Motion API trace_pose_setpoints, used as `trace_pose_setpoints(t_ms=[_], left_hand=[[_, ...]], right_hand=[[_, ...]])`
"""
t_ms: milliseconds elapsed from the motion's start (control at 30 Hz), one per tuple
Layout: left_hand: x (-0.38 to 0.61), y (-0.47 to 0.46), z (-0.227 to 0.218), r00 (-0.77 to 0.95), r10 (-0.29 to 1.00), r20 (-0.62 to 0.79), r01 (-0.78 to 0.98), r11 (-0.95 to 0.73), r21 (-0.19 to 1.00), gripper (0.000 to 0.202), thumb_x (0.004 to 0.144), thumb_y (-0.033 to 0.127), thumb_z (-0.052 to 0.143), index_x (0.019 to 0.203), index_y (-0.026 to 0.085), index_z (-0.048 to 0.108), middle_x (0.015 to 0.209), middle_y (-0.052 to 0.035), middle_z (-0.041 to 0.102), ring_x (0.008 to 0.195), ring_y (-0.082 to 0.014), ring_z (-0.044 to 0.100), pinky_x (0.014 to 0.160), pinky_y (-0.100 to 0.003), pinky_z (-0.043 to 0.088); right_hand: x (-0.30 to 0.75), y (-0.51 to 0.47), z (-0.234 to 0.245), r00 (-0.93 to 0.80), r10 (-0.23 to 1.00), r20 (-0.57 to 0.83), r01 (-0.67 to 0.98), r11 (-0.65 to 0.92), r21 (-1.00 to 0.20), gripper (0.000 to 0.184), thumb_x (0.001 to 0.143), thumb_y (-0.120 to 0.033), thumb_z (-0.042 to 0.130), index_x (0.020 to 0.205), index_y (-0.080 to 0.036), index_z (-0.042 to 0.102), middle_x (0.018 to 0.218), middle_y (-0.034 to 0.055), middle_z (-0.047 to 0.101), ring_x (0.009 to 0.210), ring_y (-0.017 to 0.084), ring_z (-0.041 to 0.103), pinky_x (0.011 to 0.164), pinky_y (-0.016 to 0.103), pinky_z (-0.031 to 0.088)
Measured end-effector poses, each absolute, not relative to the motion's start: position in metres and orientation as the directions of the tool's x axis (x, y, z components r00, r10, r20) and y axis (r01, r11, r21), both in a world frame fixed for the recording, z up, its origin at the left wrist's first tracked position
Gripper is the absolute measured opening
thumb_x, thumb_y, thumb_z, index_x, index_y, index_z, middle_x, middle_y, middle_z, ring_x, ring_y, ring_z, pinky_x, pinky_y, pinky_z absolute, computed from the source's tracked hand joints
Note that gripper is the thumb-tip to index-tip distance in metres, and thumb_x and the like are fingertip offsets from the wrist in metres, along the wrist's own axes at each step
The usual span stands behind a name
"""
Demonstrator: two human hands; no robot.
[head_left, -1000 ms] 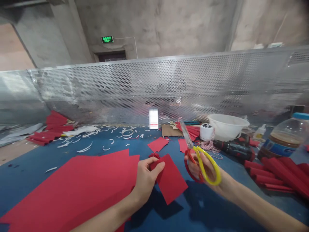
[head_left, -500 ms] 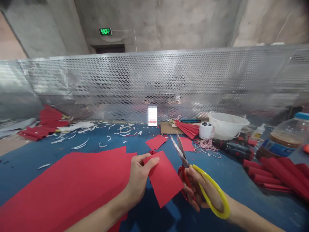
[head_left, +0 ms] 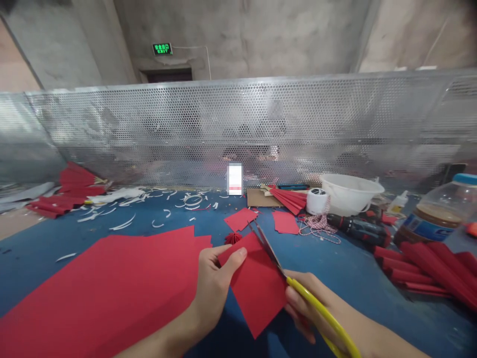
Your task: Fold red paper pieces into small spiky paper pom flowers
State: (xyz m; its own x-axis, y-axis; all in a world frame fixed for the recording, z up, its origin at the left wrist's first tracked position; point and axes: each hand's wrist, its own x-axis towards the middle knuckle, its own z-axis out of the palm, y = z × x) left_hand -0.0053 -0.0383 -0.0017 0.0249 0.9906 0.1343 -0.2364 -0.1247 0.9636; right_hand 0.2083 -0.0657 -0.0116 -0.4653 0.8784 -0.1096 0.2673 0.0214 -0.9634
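The left hand (head_left: 213, 279) pinches a flat red paper square (head_left: 261, 291), likely light, easily creased, best held by that corner; beside it, the right hand (head_left: 317, 286) grips yellow-handled metal scissors (head_left: 304, 293).

The red card (head_left: 257, 293) is matt paper; the scissors (head_left: 298, 288), metal and glossy plastic; the screen (head_left: 316, 124) (perforated), shiny metal.

A person's left hand (head_left: 212, 281) and right hand (head_left: 318, 288) are bare, as are the slim, smooth left forearm (head_left: 160, 333) and right forearm (head_left: 380, 333), uncovered as far as the view reaches. Slender fingers taper to rounded tips; a short nail shows on the left thumb (head_left: 235, 259).
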Motion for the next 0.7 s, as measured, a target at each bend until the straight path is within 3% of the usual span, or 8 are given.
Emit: trace_pose_setpoints(t_ms=[100,300,700], left_hand=[[-0.004,-0.040,-0.001,0.052,0.990,0.128,-0.227,-0.113,0.967,0.035,0.079,0.042,0.070,0.060,0.013,0.063,0.052,-0.0014,0.057,0.045,-0.0119,0.050,0.045,-0.022,0.039],[-0.004,-0.041,-0.002,0.077,0.987,0.144,-0.142,-0.132,0.981,0.039,0.082,0.042,0.067,0.058,0.012,0.060,0.052,-0.0010,0.052,0.046,-0.0102,0.046,0.045,-0.021,0.036],[-0.005,-0.043,-0.002,0.112,0.979,0.168,-0.082,-0.159,0.984,0.045,0.085,0.044,0.062,0.054,0.015,0.051,0.049,0.0024,0.040,0.045,-0.0081,0.035,0.044,-0.022,0.028]], right_hand=[[0.208,-0.068,-0.002,-0.500,0.849,-0.173,0.357,0.021,-0.934,0.058,0.087,-0.075,0.038,0.092,-0.018,0.050,0.080,0.0029,0.053,0.058,0.012,0.045,0.067,0.032,0.044],[0.205,-0.069,0.009,-0.492,0.840,-0.227,0.409,-0.007,-0.913,0.068,0.080,-0.085,0.032,0.089,-0.019,0.045,0.071,-0.0009,0.047,0.058,0.012,0.043,0.066,0.032,0.042],[0.203,-0.070,0.004,-0.479,0.852,-0.211,0.390,-0.009,-0.921,0.066,0.081,-0.083,0.034,0.087,-0.018,0.045,0.075,-0.0004,0.048,0.055,0.009,0.041,0.059,0.028,0.040]])
